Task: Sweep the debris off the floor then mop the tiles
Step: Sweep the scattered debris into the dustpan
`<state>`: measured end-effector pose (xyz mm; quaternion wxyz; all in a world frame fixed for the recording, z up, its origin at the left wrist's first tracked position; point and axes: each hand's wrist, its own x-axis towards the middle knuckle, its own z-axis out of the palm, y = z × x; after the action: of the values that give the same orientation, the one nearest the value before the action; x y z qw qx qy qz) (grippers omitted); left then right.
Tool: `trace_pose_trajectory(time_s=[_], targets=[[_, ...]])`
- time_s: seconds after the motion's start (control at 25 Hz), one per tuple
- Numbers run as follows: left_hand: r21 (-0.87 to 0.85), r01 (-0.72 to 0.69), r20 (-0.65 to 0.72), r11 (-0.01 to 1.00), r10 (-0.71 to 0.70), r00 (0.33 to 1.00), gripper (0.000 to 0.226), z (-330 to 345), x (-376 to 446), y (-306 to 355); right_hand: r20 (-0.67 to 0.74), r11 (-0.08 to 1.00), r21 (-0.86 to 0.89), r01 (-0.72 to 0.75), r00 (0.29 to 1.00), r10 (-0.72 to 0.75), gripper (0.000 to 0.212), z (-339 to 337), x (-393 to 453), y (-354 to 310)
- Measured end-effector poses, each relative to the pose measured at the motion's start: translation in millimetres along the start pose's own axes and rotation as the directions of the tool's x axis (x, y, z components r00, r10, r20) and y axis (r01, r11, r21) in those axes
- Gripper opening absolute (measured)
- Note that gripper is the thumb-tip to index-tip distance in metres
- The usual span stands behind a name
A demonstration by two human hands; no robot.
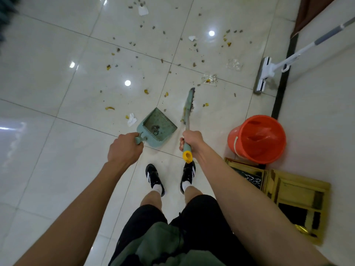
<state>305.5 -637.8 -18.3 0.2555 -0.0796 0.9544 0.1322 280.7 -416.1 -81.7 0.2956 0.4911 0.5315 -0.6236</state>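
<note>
While held, dustpan with debris.

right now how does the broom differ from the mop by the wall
The broom is green with a yellow end cap; the mop is white with a grey upper pole. The right hand grips the broom, while no hand holds the mop, whose pole slants up along the wall. The broom head sits among the debris; the mop head lies at the floor's edge. Both have long handles.
</note>
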Motion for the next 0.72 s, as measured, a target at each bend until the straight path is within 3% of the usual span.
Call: trace_pose_trajectory(time_s=[0.16, 0.44, 0.56, 0.72], targets=[[-0.055, 0.106, -0.071, 0.993, -0.11, 0.991, 0.014, 3.3, -24.3, 3.4, 0.06, 0.98, -0.182, 0.077, 0.996, -0.068, 0.008, -6.9, -12.6, 7.4], [-0.161, 0.314, -0.117, 0.936, -0.334, 0.935, 0.015, 12.3, -77.5, -32.8, 0.188, 0.823, -0.53, 0.202, 0.975, -0.117, 0.008, -4.5, -31.4, 6.0], [-0.226, 0.388, -0.126, 0.894, -0.421, 0.898, 0.014, 19.7, -99.4, -59.2, 0.292, 0.694, -0.657, 0.294, 0.948, -0.124, 0.008, 30.0, -42.6, 15.1], [-0.29, 0.49, -0.12, 0.822, -0.539, 0.834, 0.018, 30.9, -122.5, -98.6, 0.433, 0.38, -0.799, 0.467, 0.884, -0.176, 0.016, 83.1, -52.4, 33.6]])
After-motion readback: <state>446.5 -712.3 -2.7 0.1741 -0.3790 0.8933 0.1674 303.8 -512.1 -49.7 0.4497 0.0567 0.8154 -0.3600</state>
